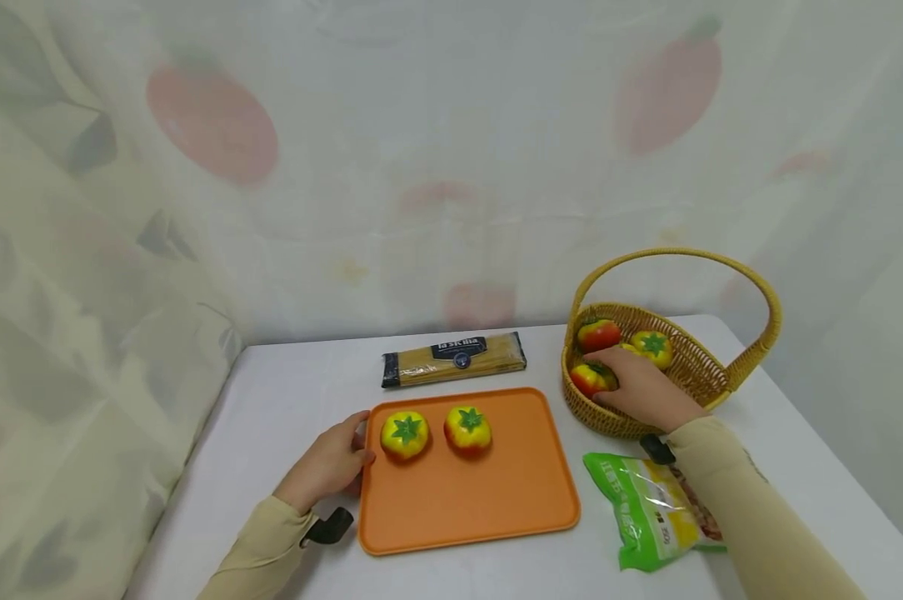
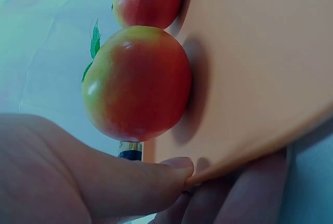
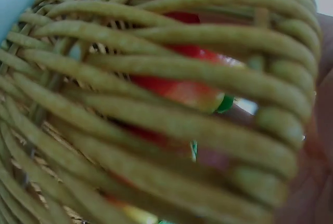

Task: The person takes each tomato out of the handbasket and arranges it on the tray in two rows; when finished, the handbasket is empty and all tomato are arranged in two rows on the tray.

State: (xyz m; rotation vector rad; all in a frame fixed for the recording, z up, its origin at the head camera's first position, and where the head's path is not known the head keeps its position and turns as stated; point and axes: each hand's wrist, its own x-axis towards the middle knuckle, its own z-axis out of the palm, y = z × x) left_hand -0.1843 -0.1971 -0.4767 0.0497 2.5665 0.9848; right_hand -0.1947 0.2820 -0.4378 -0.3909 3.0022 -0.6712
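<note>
Pickup from the wicker basket (image 1: pixel 609 425), seemingly, as the step in hand, with the right hand (image 1: pixel 639 385) over the near-left fruit (image 1: pixel 586 381), fingers bent about it but impossible to tell whether gripping, the weave (image 3: pixel 208 70) blocking much of the right wrist view. Meanwhile, pinching the orange tray (image 1: pixel 489 504) at its left edge with the left hand (image 1: pixel 328 460), thumb above and fingers beneath, near two more fruits (image 1: pixel 405 437) resting on it. Next, probably calling for a secure hold and a lift clear of the handle (image 1: pixel 676 252) without knocking the neighbouring fruits (image 1: pixel 600 336).
</note>
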